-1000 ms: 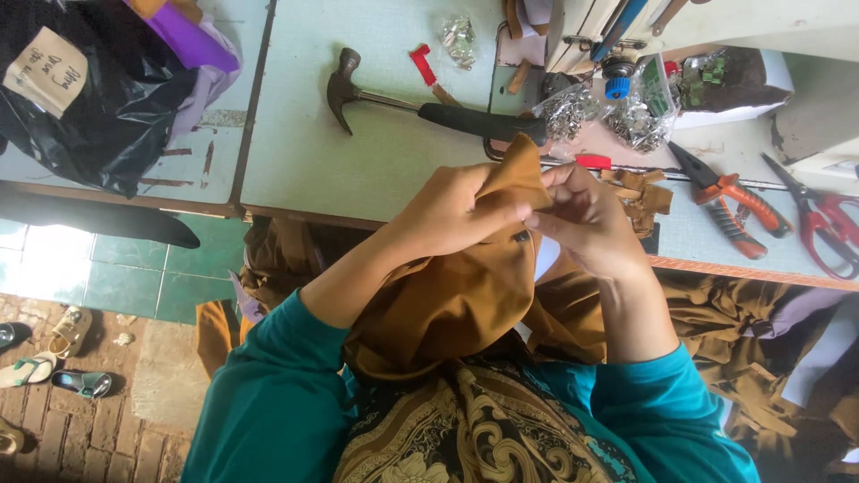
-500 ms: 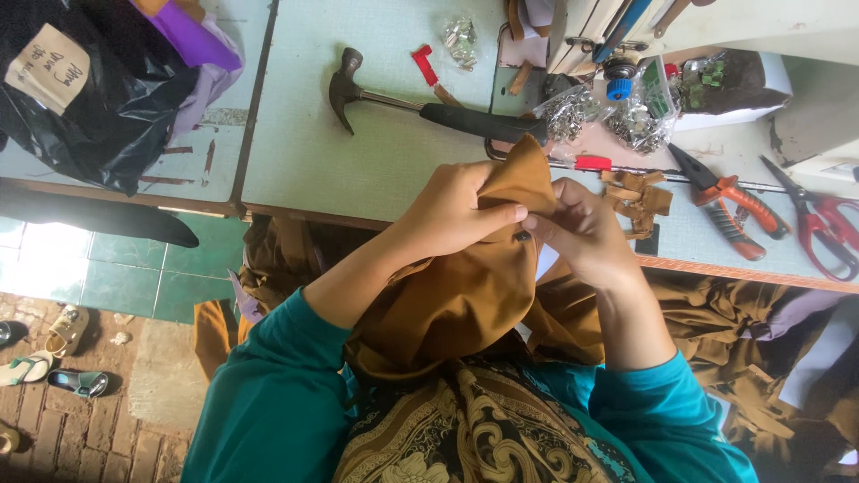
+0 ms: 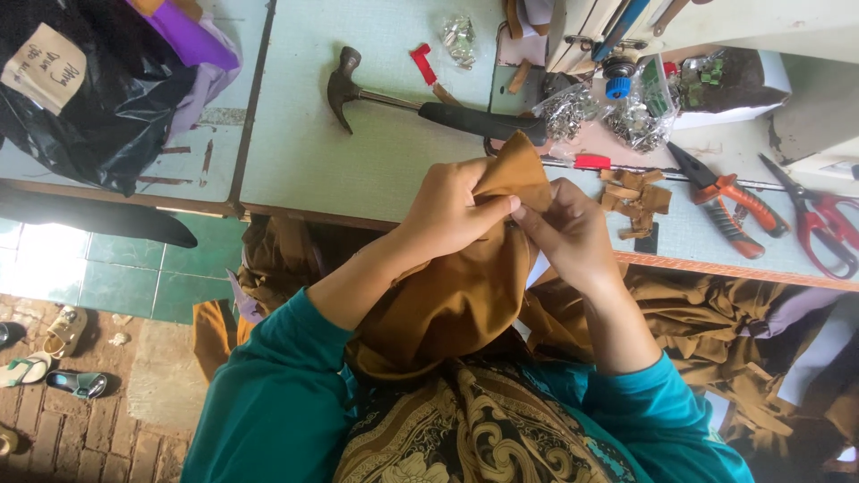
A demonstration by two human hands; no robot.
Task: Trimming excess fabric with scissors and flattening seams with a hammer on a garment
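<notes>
Fingers of both hands pinch brown cloth [image 3: 483, 277]; tan-labelled black bag [image 3: 98, 107] far left.

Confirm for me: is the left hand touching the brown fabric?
Touching. The head view shows the left hand pinching the brown fabric at its folded top, thumb pressed onto the cloth.

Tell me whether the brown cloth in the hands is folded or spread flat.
Folded: the brown cloth is bunched, its top edge pinched between left hand and right hand.

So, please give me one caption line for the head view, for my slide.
Both hands, left and right, pinch a brown cloth at a table with a hammer, pliers and scissors.
</notes>
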